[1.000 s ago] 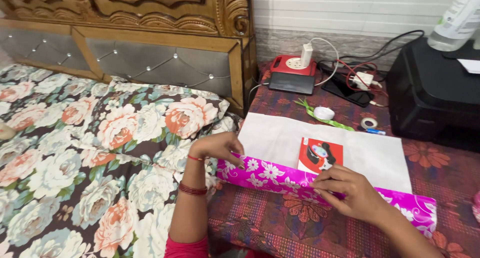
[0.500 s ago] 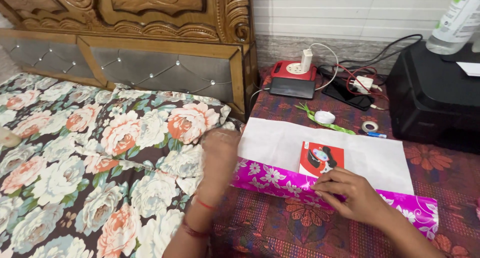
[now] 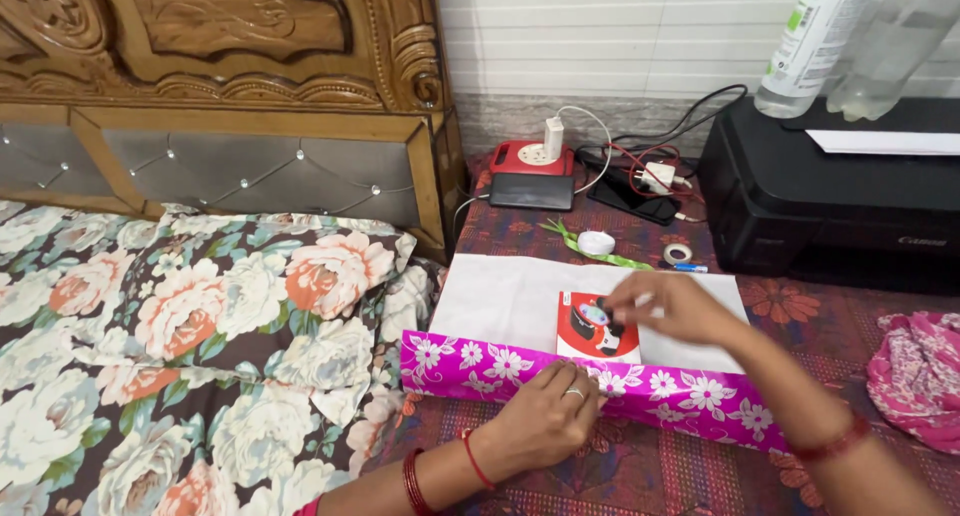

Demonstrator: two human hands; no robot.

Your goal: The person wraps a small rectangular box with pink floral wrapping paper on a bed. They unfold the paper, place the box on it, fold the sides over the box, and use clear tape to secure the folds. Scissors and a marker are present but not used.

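Since the earlier frame, the left hand (image 3: 545,421) is pressing flat, fingers open, on the glossy pink floral wrap (image 3: 590,381), pinning its rolled edge. Right hand (image 3: 665,309) is now pinching the flat red box (image 3: 598,327), which is lying on the wrap's plain white inner side.

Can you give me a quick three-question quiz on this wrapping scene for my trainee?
1. True or false: the left hand presses on the folded pink floral wrapping paper.
2. What does the right hand touch? A) the small red box B) the tape roll C) the black printer
3. Fill in: the red box lies on the ___ inner side of the paper.

Key: 1 true; 2 A; 3 white.
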